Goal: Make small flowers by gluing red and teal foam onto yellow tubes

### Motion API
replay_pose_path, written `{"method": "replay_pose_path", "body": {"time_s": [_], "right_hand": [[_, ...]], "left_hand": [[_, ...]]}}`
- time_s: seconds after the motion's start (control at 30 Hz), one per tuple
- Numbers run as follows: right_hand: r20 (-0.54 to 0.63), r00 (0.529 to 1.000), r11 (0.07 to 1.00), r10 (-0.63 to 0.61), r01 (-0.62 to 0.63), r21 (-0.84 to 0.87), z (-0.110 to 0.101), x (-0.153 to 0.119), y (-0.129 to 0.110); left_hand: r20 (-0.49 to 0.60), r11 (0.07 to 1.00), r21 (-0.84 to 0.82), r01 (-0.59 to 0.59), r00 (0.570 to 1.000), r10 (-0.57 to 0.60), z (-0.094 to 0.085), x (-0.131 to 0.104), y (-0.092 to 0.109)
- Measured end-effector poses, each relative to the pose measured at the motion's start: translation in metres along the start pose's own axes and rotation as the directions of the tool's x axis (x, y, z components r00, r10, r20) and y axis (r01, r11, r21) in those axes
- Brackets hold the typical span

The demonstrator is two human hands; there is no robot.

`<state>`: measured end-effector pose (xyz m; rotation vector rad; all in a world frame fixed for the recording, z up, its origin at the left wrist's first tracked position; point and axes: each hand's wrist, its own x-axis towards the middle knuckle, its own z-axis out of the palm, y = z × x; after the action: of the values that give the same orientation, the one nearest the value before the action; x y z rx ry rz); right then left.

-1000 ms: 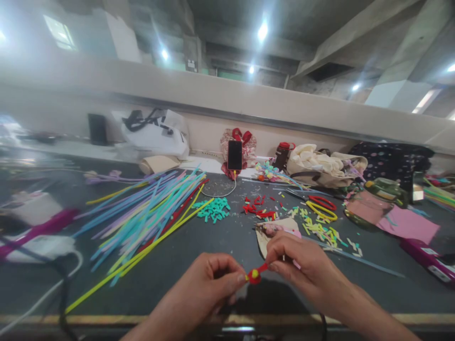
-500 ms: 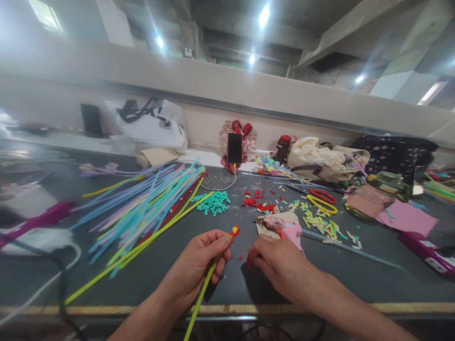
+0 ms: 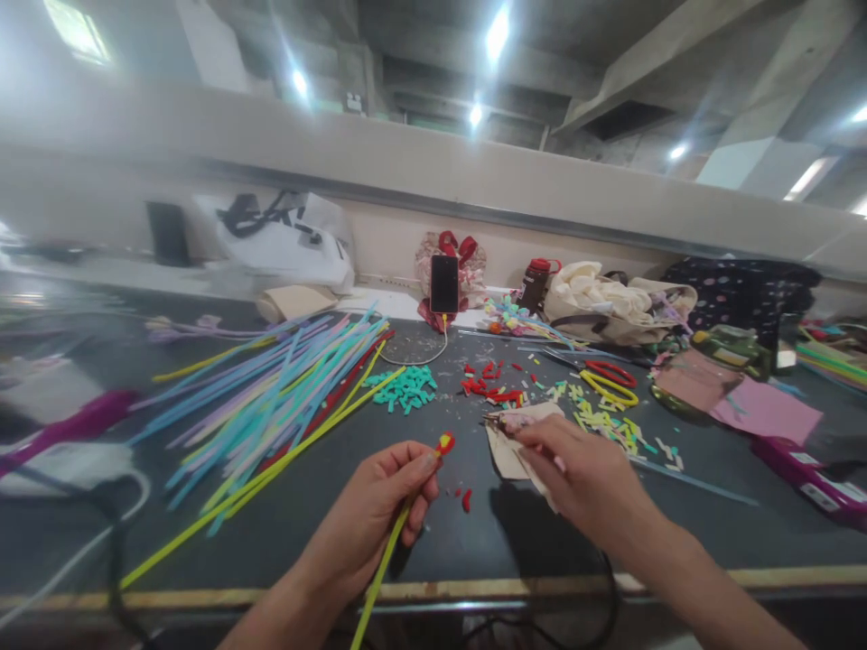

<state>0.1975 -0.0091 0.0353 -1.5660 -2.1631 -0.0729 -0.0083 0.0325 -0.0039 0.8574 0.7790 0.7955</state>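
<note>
Between the thumb and fingers of my left hand (image 3: 399, 492) is a long yellow-green fuzzy stem (image 3: 381, 569), its lower end reaching past the table's front edge. A small red and yellow tip (image 3: 445, 443) sits at its top, just above my thumb. My right hand (image 3: 569, 456) is closed round a pink glue gun (image 3: 513, 421), whose dark nozzle points left over a beige cloth (image 3: 508, 456). Most of the gun's body is hidden by the hand. A small red piece (image 3: 467, 500) lies on the dark table between my hands.
Many coloured stems (image 3: 271, 406) lie at the left. Teal pieces (image 3: 406, 388), red pieces (image 3: 491, 384) and yellow-green pieces (image 3: 602, 424) are scattered beyond my hands. Scissors (image 3: 610, 384) lie at the right. A phone (image 3: 445, 283) stands upright at the back, its white cable on the table.
My right hand has moved up and right and taken hold of the glue gun. A red piece now lies where that hand was. My left hand still holds the stem.
</note>
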Motion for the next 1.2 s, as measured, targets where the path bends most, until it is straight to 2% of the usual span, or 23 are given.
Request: {"method": "replay_pose_path", "body": {"time_s": [0.07,0.17,0.23,0.3,0.43,0.5,0.53,0.6,0.67,0.77,0.87,1.03,1.1,1.2], "right_hand": [[-0.076,0.988,0.990,0.136,-0.134,0.039,-0.012,-0.012,0.017],[-0.100,0.941,0.946,0.323,-0.320,0.044,-0.022,-0.034,0.039],[-0.079,0.925,0.928,0.372,-0.371,0.033,-0.023,-0.046,0.048],[-0.041,0.928,0.929,0.371,-0.370,0.027,-0.021,-0.055,0.049],[-0.047,0.955,0.956,0.291,-0.289,0.051,-0.014,-0.064,0.034],[-0.051,0.986,0.987,0.156,-0.154,0.046,-0.006,-0.063,0.018],[-0.032,0.999,0.999,0.037,-0.036,0.039,0.000,-0.061,0.008],[-0.031,0.986,0.986,-0.164,0.163,-0.024,0.017,-0.055,-0.014],[0.025,0.970,0.965,-0.240,0.242,-0.098,0.038,-0.047,-0.035],[0.150,0.931,0.931,-0.333,0.349,-0.104,0.067,-0.036,-0.055],[0.223,0.910,0.928,-0.349,0.369,-0.054,0.081,-0.029,-0.064],[0.349,0.910,0.973,-0.222,0.228,0.024,0.081,-0.016,-0.082],[0.349,0.910,0.974,-0.223,0.226,0.034,0.082,-0.014,-0.085],[0.288,0.906,0.947,-0.309,0.321,0.006,0.090,-0.022,-0.081]], "left_hand": [[0.002,1.000,-0.012,0.008,1.000,-0.008,-0.001,-0.001,0.000],[-0.037,0.998,-0.062,-0.012,0.999,0.010,-0.001,0.000,0.000],[-0.092,0.993,-0.095,-0.068,0.994,0.059,0.000,0.000,0.002],[-0.140,0.986,-0.103,-0.135,0.983,0.120,-0.001,0.000,0.006],[-0.162,0.969,-0.123,-0.214,0.968,0.193,-0.006,-0.002,0.018],[-0.171,0.961,-0.121,-0.247,0.959,0.225,-0.009,-0.004,0.024],[-0.170,0.960,-0.124,-0.250,0.959,0.227,-0.010,-0.004,0.026],[-0.177,0.960,-0.151,-0.236,0.962,0.209,-0.014,-0.004,0.028],[-0.194,0.957,-0.183,-0.224,0.963,0.188,-0.017,-0.005,0.028],[-0.225,0.954,-0.185,-0.236,0.955,0.193,-0.024,-0.008,0.025],[-0.258,0.952,-0.181,-0.246,0.946,0.196,-0.032,-0.011,0.022],[-0.234,0.948,-0.216,-0.232,0.955,0.181,-0.037,-0.011,0.019],[-0.218,0.950,-0.203,-0.239,0.957,0.194,-0.037,-0.011,0.017],[-0.225,0.953,-0.183,-0.239,0.954,0.196,-0.037,-0.011,0.016]]}}
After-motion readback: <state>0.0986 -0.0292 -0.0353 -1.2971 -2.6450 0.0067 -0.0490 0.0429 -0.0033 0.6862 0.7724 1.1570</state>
